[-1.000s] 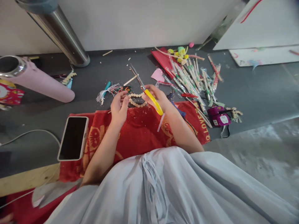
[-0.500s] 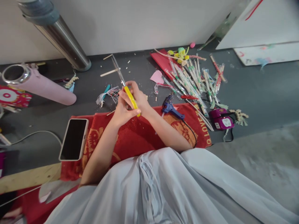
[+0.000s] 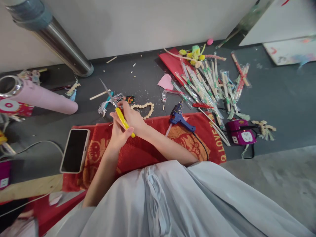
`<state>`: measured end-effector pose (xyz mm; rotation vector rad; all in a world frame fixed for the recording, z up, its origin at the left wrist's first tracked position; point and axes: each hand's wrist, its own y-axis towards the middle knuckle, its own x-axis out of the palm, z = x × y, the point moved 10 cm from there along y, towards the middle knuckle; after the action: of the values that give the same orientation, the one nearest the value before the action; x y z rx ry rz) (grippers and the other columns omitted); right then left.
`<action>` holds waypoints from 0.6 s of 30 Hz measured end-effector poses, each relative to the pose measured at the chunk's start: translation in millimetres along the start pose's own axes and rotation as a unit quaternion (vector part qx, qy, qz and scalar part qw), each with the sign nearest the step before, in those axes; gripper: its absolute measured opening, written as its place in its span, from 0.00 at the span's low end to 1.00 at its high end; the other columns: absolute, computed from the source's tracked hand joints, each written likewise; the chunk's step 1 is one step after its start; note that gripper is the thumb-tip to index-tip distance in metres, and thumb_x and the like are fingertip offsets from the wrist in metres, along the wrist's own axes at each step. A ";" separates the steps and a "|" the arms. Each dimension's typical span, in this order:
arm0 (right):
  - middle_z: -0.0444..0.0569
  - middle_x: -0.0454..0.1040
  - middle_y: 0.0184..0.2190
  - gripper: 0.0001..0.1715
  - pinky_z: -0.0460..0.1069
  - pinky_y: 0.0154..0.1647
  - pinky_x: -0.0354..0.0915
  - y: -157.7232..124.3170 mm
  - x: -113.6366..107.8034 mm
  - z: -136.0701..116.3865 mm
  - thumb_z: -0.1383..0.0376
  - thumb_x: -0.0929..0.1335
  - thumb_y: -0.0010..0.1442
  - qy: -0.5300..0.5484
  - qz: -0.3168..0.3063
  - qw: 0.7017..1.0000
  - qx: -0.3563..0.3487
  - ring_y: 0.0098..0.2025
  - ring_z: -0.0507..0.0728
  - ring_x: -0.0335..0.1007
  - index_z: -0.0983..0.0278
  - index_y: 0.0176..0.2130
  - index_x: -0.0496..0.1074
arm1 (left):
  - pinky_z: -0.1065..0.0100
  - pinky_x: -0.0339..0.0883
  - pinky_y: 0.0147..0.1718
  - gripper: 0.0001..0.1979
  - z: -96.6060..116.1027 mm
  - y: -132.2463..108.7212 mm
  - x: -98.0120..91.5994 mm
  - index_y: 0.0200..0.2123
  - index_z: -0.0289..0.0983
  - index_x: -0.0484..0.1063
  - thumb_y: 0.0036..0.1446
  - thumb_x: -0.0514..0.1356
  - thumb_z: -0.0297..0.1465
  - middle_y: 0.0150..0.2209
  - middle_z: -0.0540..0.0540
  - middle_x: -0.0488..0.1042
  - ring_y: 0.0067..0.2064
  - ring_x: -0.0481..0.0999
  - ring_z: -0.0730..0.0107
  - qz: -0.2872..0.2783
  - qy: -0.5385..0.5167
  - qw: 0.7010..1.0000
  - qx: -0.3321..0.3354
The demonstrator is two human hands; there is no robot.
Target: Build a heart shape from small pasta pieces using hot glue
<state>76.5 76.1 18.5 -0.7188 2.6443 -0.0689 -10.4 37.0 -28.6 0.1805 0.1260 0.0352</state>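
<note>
Both hands are together above the red towel (image 3: 140, 149). My left hand (image 3: 119, 134) is closed around the lower handle of a yellow-handled knife (image 3: 120, 117), with its thumb lying along the handle. My right hand (image 3: 134, 119) is closed against the handle from the other side; some of its fingers are hidden. The long, pointed metal blade tilts up and to the left. Beneath its tip lies a thin wooden stick (image 3: 98, 95). A bundle of white and teal threads (image 3: 105, 107) is beside the blade. Just beyond my right hand rests a curved string of pale pieces (image 3: 150, 108).
A blue glue gun (image 3: 181, 120) sits on the towel, its cord trailing right. Wrapped sticks (image 3: 202, 84) are piled behind it. A phone (image 3: 75, 150), a pink bottle (image 3: 46, 98) and a steel flask (image 3: 66, 42) stand or lie left. A purple box (image 3: 240, 132) is right.
Both hands have moved left and down in the view with the knife, uncovering the pale curved string. The camera view has shifted slightly too.
</note>
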 end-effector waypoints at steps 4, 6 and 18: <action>0.57 0.81 0.50 0.31 0.61 0.58 0.73 -2.4 -0.3 -3.2 0.45 0.64 0.73 -0.012 0.001 1.000 0.003 0.50 0.65 0.82 0.62 0.63 0.60 | 0.55 0.76 0.54 0.45 -2.0 -2.6 -1.6 0.56 0.40 0.68 0.45 0.70 0.64 0.49 0.41 0.74 0.54 0.78 0.50 0.006 -0.017 0.999 -0.027; 0.57 0.82 0.50 0.31 0.61 0.58 0.73 -1.9 -0.5 -3.4 0.46 0.65 0.72 -0.019 0.001 1.000 0.007 0.49 0.65 0.83 0.62 0.62 0.61 | 0.57 0.77 0.53 0.44 -1.6 -4.1 -1.8 0.55 0.40 0.68 0.45 0.71 0.63 0.49 0.41 0.75 0.54 0.79 0.51 0.011 -0.020 0.999 -0.026; 0.59 0.81 0.54 0.29 0.62 0.60 0.72 -5.9 3.1 -10.0 0.51 0.64 0.74 -0.033 -0.012 0.999 0.012 0.54 0.66 0.81 0.63 0.65 0.58 | 0.61 0.77 0.47 0.45 4.5 -9.4 -6.5 0.56 0.40 0.66 0.44 0.72 0.63 0.48 0.42 0.73 0.49 0.78 0.56 0.045 -0.024 0.999 0.018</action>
<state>72.9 68.9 27.5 -0.7306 2.5676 -0.0828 -16.0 26.7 -25.1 0.2224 0.0706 0.1186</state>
